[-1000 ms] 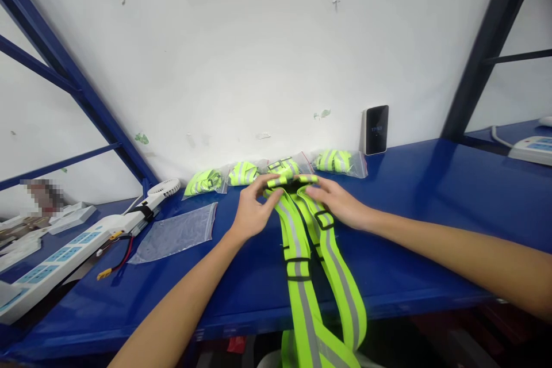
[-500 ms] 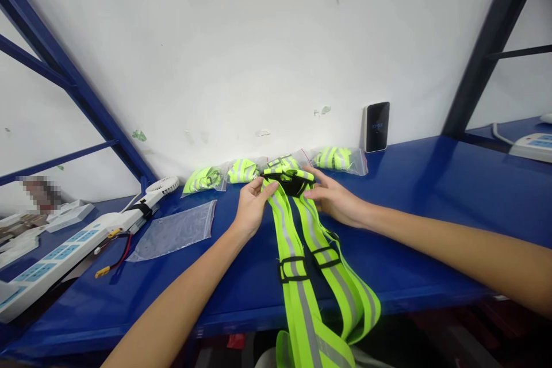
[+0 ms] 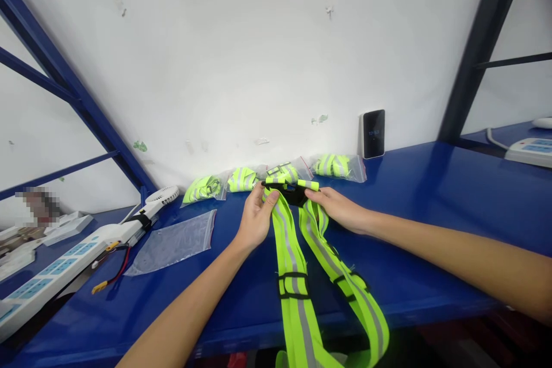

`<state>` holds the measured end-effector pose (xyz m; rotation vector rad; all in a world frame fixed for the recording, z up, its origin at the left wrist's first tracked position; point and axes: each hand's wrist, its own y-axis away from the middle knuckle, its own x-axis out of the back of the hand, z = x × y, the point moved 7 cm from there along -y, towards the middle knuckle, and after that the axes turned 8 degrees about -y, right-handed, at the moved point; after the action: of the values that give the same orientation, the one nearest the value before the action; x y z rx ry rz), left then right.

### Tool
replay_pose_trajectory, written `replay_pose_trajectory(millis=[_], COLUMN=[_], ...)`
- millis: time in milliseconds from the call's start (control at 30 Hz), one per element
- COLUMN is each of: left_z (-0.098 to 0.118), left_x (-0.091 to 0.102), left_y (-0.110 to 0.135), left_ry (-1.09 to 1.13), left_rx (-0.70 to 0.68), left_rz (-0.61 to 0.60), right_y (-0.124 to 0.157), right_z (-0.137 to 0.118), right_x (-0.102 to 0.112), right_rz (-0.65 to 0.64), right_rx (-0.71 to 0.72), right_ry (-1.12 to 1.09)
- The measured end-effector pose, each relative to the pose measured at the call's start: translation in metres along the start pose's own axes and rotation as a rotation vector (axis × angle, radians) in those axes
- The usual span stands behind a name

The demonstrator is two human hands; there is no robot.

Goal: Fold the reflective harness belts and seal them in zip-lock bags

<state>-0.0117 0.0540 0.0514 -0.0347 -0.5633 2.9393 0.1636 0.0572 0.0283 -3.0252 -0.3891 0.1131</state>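
A neon-yellow reflective harness [image 3: 290, 247] with grey stripes and black slider buckles hangs between my hands, its straps dropping over the table's front edge. My left hand [image 3: 255, 215] pinches the left end of its black top piece [image 3: 293, 194], thumb on the near side. At the right end, my right hand [image 3: 334, 205] grips the strap with the thumb in front; its other fingers are mostly hidden behind. Just beyond the hands lie several clear bags with folded neon harnesses, among them one bag [image 3: 204, 188] at the left and another [image 3: 334, 165] at the right.
On the blue table [image 3: 431, 213], an opened clear zip bag [image 3: 175, 243] lies flat at the left. Beside it are a power strip [image 3: 56, 270], a small white fan [image 3: 163, 194] and a red-black cable [image 3: 121, 267]. A dark-screened device [image 3: 373, 134] leans on the wall.
My right hand has closed onto the harness's right end. The right straps have swung outward, widening the gap between the two sides. The view has shifted slightly.
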Motion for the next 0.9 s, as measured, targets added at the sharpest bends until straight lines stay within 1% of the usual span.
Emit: replay_pose_trajectory(millis=[67, 167, 200, 233, 267, 333, 367, 400, 433, 533, 567, 600, 667, 733, 800, 900], left_z=[0.003, 0.004, 0.004, 0.005, 0.006, 0.008, 0.01, 0.011, 0.012, 0.014, 0.014, 0.014, 0.014, 0.013, 0.011, 0.006], left_x=[0.0, -0.002, -0.002, -0.001, 0.001, 0.005, 0.007, 0.009, 0.01, 0.01, 0.01, 0.01, 0.01, 0.01, 0.008, -0.004], left_y=[0.0, 0.001, 0.001, 0.001, 0.0, -0.001, -0.001, -0.001, -0.002, -0.002, -0.002, -0.002, -0.002, -0.002, -0.002, 0.001], left_ry=[-0.018, -0.019, -0.016, -0.012, -0.01, -0.01, -0.014, -0.023, -0.033, -0.054, -0.062, -0.07, -0.075, -0.033, 0.074, 0.289], left_rx=[-0.015, -0.002, -0.004, -0.01, -0.021, -0.047, -0.061, -0.076, -0.092, -0.143, -0.161, -0.177, -0.194, -0.174, -0.105, 0.044], left_rz=[0.011, 0.008, 0.016, 0.029, 0.046, 0.087, 0.107, 0.122, 0.132, 0.123, 0.111, 0.103, 0.095, 0.095, 0.075, 0.018], right_y=[0.0, 0.002, 0.003, 0.003, 0.003, 0.002, 0.002, 0.002, 0.0, -0.001, 0.001, 0.003, 0.006, 0.009, 0.011, 0.012], right_z=[0.0, 0.0, 0.0, -0.002, -0.004, -0.013, -0.017, -0.02, -0.018, 0.001, 0.006, 0.007, 0.005, 0.0, -0.003, -0.005], right_x=[-0.003, -0.016, -0.019, -0.019, -0.017, -0.006, -0.003, -0.002, -0.003, -0.017, -0.02, -0.022, -0.026, -0.028, -0.028, -0.029], right_rz=[-0.046, -0.207, -0.236, -0.229, -0.182, -0.033, 0.011, 0.011, -0.035, -0.273, -0.323, -0.353, -0.379, -0.371, -0.322, -0.268], right_rx=[0.025, 0.053, 0.054, 0.061, 0.084, 0.176, 0.218, 0.226, 0.184, -0.112, -0.183, -0.222, -0.228, -0.217, -0.194, -0.177], right_ry=[-0.038, -0.139, -0.159, -0.164, -0.155, -0.107, -0.086, -0.073, -0.073, -0.141, -0.186, -0.239, -0.346, -0.433, -0.473, -0.517])
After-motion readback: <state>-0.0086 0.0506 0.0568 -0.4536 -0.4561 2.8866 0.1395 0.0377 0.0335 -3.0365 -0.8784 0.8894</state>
